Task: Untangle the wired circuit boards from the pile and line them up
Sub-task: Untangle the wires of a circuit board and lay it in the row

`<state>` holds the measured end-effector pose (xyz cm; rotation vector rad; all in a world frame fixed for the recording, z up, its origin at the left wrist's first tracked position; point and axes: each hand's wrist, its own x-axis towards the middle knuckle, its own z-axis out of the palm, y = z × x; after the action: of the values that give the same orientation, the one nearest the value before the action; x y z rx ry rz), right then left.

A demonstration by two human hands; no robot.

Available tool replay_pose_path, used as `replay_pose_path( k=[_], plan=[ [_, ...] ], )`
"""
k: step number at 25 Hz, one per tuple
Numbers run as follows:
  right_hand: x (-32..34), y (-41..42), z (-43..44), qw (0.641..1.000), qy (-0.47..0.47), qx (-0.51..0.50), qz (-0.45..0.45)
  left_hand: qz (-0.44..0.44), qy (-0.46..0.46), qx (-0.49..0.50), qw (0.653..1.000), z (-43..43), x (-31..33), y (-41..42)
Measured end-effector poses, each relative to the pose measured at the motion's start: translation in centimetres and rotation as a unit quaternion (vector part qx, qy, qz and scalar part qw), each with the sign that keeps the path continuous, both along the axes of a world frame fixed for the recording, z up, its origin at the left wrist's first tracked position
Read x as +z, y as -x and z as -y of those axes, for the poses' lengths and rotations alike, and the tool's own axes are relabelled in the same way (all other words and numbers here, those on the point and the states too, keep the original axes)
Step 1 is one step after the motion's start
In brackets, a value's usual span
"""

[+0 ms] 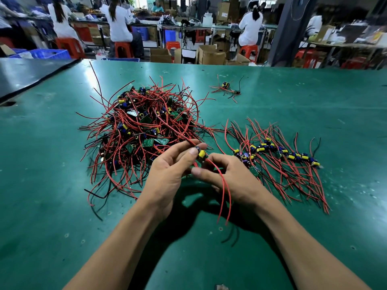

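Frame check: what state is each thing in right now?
pile: tangled heap
held board: lifted off the table, red wires dangling
row: lined up, right of the pile
stray cluster: tangled, apart, far side
left hand: pinches the held board
right hand: grips the held board's wire end

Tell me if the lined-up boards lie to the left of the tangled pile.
No, the row of boards lies to the right of the pile.

Green table (pixel 62 185), tangled pile (pixel 144 130) of wired circuit boards at 10 o'clock, left hand (pixel 167 172) pinching one held board (pixel 201 153) at centre, right hand (pixel 230 176) gripping its red wires, lined-up row (pixel 278 153) at 3 o'clock, stray cluster (pixel 227 88) at 1 o'clock
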<state>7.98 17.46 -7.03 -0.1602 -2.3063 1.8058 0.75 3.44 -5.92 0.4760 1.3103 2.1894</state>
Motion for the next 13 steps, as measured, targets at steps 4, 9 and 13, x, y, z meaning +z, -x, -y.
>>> replay_pose_path(
  k=[4,9,13],
  plan=[
    [0.3,0.6,0.8,0.994,0.045,-0.062,-0.081,-0.017,0.005,0.015,1.000,0.2,0.2,0.2],
    [1.5,0.5,0.5,0.936,0.347,-0.035,-0.054,0.030,-0.007,-0.063,0.998,0.2,0.0,0.4],
    [2.4,-0.6,-0.2,0.934,0.354,0.033,0.010,0.105,0.034,-0.136,0.985,0.1,0.5,-0.2]
  ],
)
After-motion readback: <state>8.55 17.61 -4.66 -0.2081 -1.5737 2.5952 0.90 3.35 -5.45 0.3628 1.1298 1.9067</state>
